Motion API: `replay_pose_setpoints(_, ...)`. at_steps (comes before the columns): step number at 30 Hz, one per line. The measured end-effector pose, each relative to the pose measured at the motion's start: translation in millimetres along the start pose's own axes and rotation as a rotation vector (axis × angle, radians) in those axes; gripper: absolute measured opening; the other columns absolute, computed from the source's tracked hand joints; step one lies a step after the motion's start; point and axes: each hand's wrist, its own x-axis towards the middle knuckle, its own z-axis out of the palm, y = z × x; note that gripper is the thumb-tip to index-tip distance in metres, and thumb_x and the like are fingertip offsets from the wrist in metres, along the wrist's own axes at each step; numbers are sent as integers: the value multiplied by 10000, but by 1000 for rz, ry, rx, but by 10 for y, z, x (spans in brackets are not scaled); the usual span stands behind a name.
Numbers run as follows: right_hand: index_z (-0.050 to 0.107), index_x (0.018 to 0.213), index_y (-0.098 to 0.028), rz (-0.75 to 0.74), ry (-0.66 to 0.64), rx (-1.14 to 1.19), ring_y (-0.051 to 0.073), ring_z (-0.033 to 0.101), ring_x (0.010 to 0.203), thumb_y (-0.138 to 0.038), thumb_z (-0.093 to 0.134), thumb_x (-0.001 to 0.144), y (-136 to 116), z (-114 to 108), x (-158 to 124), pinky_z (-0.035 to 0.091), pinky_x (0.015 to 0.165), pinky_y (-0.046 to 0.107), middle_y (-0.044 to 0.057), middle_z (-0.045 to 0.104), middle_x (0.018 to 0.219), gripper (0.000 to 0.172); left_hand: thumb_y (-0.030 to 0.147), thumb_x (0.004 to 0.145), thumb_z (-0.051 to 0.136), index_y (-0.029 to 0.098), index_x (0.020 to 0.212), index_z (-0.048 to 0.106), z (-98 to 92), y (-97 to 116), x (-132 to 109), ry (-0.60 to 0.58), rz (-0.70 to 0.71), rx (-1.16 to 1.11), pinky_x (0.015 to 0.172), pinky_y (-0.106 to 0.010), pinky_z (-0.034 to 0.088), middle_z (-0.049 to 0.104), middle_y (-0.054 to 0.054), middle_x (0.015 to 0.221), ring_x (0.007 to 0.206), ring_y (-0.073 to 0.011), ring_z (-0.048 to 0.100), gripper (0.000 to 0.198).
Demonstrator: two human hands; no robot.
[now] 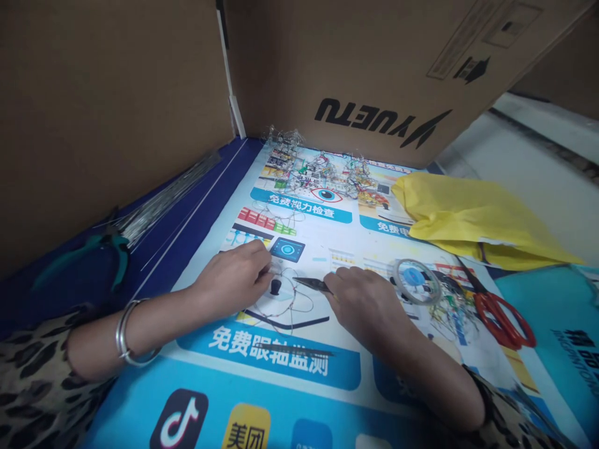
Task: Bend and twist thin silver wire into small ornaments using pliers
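My left hand [243, 277], a silver bangle at its wrist, is closed with the fingers pinching a thin bent wire [299, 305]. The wire curves in loose loops over the printed sheet, between my two hands. Wrapped in my right hand [362, 305] is a pair of needle-nose pliers [309, 284]. Their dark pointed jaws aim left, close by the wire loops; whether they grip the wire I cannot tell. Below the loops lies a short bundle of dark thin strips [294, 350].
Tangled wire pieces [360, 178] sit at the back by the cardboard box [374, 68]. On the left are straight wires [163, 202] and teal-handled pliers [122, 252]. To the right are a tape roll [397, 280], more wire pieces [452, 312], red-handled scissors [482, 305] and a yellow bag [468, 212].
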Motion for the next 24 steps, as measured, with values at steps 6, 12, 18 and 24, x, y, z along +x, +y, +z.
replay_pose_setpoints(6,590,787,-201,3,-19,13,177,540,687,-207,467,854,1,-10,0,267,567,284,24,612,744,141,335,832,530,193,1010,541,-116,-77,35,63,157,-67,732,-322,411,584,-50,1006,911,-220,551,228)
replay_pose_setpoints(12,587,775,-197,1,-3,1,175,541,669,-242,473,863,14,-21,15,257,557,279,25,607,723,151,272,874,510,209,1007,593,-115,-22,182,99,423,-173,847,-323,346,633,-21,993,965,-190,542,170)
replay_pose_setpoints(18,584,773,-196,-6,-1,8,174,533,679,-246,480,862,9,4,20,258,571,279,25,599,721,147,241,878,502,204,835,643,-8,-23,262,99,455,-256,787,-294,353,654,4,805,816,-155,565,151)
replay_pose_setpoints(24,589,790,-190,9,15,49,182,516,714,-299,513,853,55,-49,-38,281,615,290,39,591,742,148,212,860,469,181,772,630,40,-23,225,199,408,-287,688,-267,391,641,-15,746,730,-145,547,187)
